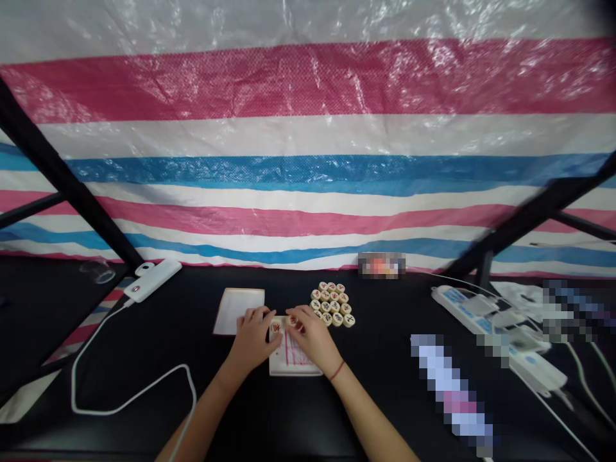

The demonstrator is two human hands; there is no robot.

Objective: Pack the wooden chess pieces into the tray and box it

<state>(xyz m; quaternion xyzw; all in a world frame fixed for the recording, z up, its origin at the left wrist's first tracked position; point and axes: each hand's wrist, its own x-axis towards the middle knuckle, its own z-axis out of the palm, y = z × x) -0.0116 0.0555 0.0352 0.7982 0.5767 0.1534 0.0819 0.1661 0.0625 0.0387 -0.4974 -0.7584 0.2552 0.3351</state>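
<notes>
A small white box (296,370) with a red-lined inside surface lies on the black table in front of me. My left hand (251,340) is curved over the box's left edge, thumb and fingers apart. Between them sits a round Chinese chess piece (276,327) with a red character. My right hand (310,333) pinches another Chinese chess piece (291,320) at the box's far edge. Beyond my right hand, several more Chinese chess pieces (334,307) stand in close rows on the table, a few partly hidden by the hand.
A white box lid (238,309) lies left of the box. A white device (153,280) with a cable is at the far left, near a clear cup (99,271). A power strip (500,340) with plugs runs along the right. A striped sheet (289,212) hangs behind.
</notes>
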